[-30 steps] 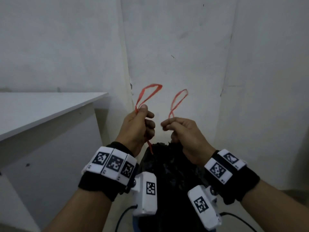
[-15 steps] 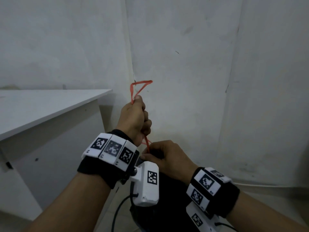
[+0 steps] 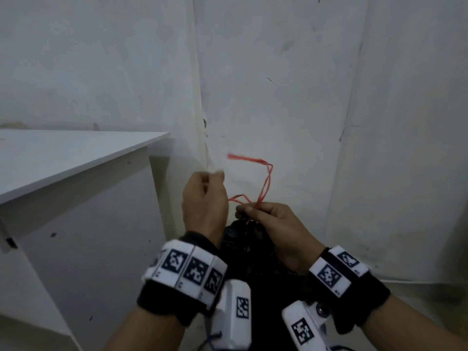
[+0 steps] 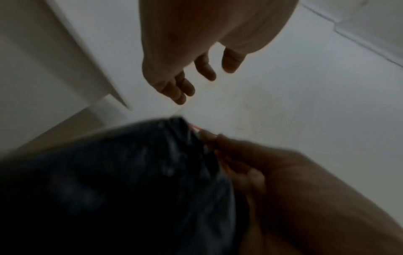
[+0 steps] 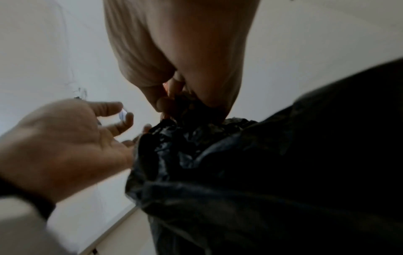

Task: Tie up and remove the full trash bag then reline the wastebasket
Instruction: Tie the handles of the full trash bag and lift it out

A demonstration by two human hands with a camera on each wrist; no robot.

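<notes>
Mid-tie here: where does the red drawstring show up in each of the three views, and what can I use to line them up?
Head: red drawstring at centre, looping up from the right hand against the wall.
Left wrist: a thin blurred strip of it at mid-frame, beside the right hand's fingertips.
Right wrist: only a red glint between the pinching fingers, upper centre.
Shared landmark: the gathered neck of the black trash bag, just under the pinch.

White desk crowds the left; wall stands close behind.
</notes>
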